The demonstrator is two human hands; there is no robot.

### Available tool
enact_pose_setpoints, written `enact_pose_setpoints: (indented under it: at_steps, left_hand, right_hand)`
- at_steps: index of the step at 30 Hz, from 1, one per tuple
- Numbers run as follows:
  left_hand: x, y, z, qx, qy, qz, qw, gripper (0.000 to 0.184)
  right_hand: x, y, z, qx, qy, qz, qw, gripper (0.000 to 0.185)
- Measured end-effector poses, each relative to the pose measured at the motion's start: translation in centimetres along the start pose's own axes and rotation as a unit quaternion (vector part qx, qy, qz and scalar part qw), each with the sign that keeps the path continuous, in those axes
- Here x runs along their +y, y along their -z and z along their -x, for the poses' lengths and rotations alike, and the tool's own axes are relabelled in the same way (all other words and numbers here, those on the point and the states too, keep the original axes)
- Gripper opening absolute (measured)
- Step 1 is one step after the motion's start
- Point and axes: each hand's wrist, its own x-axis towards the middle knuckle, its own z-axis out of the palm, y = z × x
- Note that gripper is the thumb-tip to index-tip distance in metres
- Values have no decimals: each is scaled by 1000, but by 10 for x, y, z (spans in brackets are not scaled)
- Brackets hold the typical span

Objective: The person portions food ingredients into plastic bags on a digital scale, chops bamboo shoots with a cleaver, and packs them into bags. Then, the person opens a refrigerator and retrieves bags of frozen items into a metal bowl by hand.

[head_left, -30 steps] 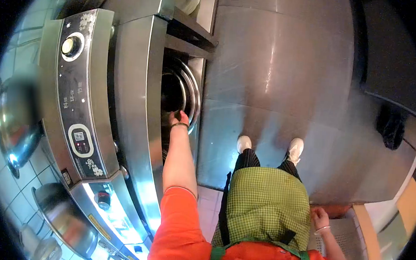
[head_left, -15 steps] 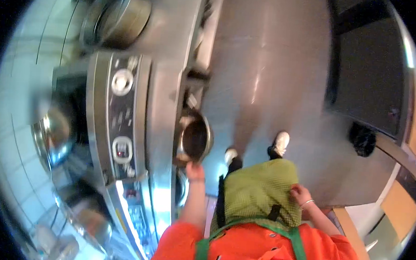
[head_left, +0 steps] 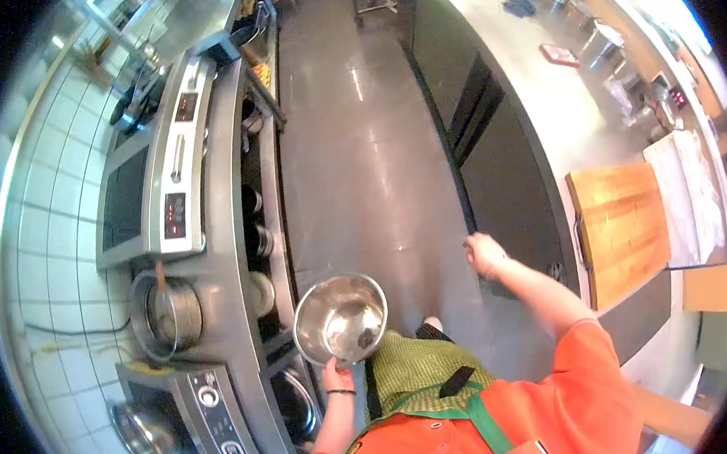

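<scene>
My left hand [head_left: 337, 377] grips the rim of a shiny steel mixing bowl [head_left: 325, 312], with a dark band on the wrist. The bowl is tilted, its inside facing me, and hangs over the aisle beside the steel counter. A small dark patch shows inside it, which may be a reflection. My right hand [head_left: 485, 255] is held out over the floor near the dark cabinet fronts [head_left: 511, 190], fingers curled in, with nothing visible in them. Below my hands is the green checked apron [head_left: 421, 368].
Along the left counter stand a cooker with red displays [head_left: 177, 216], a steel pot [head_left: 176, 320] with a handle sticking out, and another steel bowl [head_left: 147, 432]. Pans sit on the shelf below. A wooden cutting board [head_left: 621, 226] lies on the right counter [head_left: 547, 88].
The view has swung up and along the aisle. My left hand has lifted the bowl away from the shelf under the counter. My right hand has moved from the apron out to the right.
</scene>
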Motion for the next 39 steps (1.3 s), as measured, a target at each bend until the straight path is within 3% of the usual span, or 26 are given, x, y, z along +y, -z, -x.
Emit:
enact_pose_setpoints:
  at_steps: [3, 4, 7, 9, 11, 12, 13, 14, 16, 17, 20, 22, 24, 25, 26, 28, 30, 32, 34, 37, 39]
  left_hand:
    - [29, -78, -37, -61, -31, -24, 997, 11]
    - [42, -116, -35, -38, -60, -30, 997, 11]
    - [73, -194, -85, -65, -82, -91, 990, 8]
    - [94, -253, -133, -105, -113, -63, 986, 9]
    - [120, -293, -181, -129, -80, -130, 980, 12]
    - [138, -310, -201, -90, -58, -194, 975, 15]
    - [151, -336, -201, -65, -70, -173, 980, 18]
    - [165, -352, -211, -77, -78, -191, 975, 18]
    - [189, -362, -229, -82, -89, -199, 972, 17]
    - [197, -372, -235, -71, -87, -191, 975, 17]
    - [219, -377, -256, -46, -94, -251, 962, 15]
    - [228, -400, -250, -14, -110, -267, 957, 11]
    - [231, -409, -246, -1, -100, -304, 947, 10]
    - [232, -410, -249, 14, -97, -334, 937, 9]
    - [228, -406, -255, 30, -94, -310, 946, 7]
    - [227, -410, -255, 29, -91, -296, 950, 4]
    - [223, -423, -246, 46, -93, -284, 953, 8]
    - [221, -435, -239, 71, -47, -333, 939, 5]
    - [215, -471, -226, 40, -49, -304, 951, 6]
    - [193, -527, -237, 17, -40, -300, 953, 10]
    - [181, -575, -239, -44, -65, -327, 942, 9]
  right_hand:
    - [8, 67, -88, -17, -60, 129, 990, 22]
    - [10, 89, -118, -9, -63, 162, 985, 22]
    - [39, 132, -226, 53, -79, 270, 958, 20]
    - [60, 158, -301, 73, -125, 331, 933, 22]
    - [104, 159, -369, 162, -124, 472, 857, 26]
    - [119, 174, -396, 91, -178, 491, 848, 26]
    - [134, 186, -422, 10, -247, 441, 863, 26]
    - [158, 182, -438, 11, -279, 484, 829, 28]
    - [209, 168, -448, -40, -250, 539, 803, 33]
    - [191, 177, -457, -120, -300, 523, 789, 34]
    - [179, 181, -469, -158, -358, 474, 789, 30]
    - [129, 188, -478, -218, -309, 456, 806, 28]
    - [48, 205, -506, -349, -164, 432, 815, 22]
    - [42, 177, -533, -372, -140, 390, 831, 19]
    - [4, 186, -557, -373, -56, 351, 857, 21]
    - [-40, 165, -628, -404, 11, 383, 831, 25]
    - [-119, 244, -659, -351, 128, 296, 879, 28]
    - [-159, 291, -684, -309, 95, 169, 931, 43]
    - [-168, 313, -708, -207, 157, 127, 957, 54]
    - [-168, 295, -766, -76, 232, 43, 969, 42]
    - [-167, 281, -790, 89, 310, -5, 946, 34]
